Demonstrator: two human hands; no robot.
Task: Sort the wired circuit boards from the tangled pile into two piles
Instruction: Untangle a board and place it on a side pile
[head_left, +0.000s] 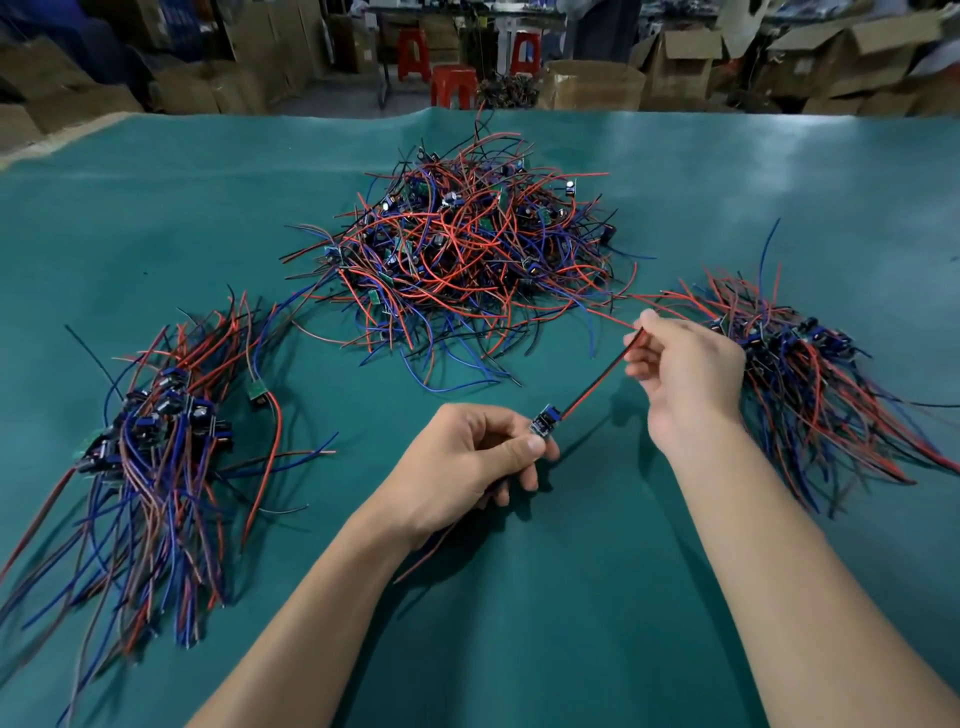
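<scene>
A tangled pile (457, 249) of small circuit boards with red, blue and black wires lies in the middle of the green table. One sorted pile (161, 441) lies at the left, another sorted pile (810, 374) at the right. My left hand (467, 457) pinches a small circuit board (545, 418) between thumb and fingers, just above the table in front of me. Its red and black wires (597, 384) run up and right to my right hand (685, 369), which pinches them near their far end. More wires trail below my left hand.
The green table mat (519, 597) fills the near view. Beyond its far edge stand cardboard boxes (592, 83) and red plastic stools (452, 85) on the floor.
</scene>
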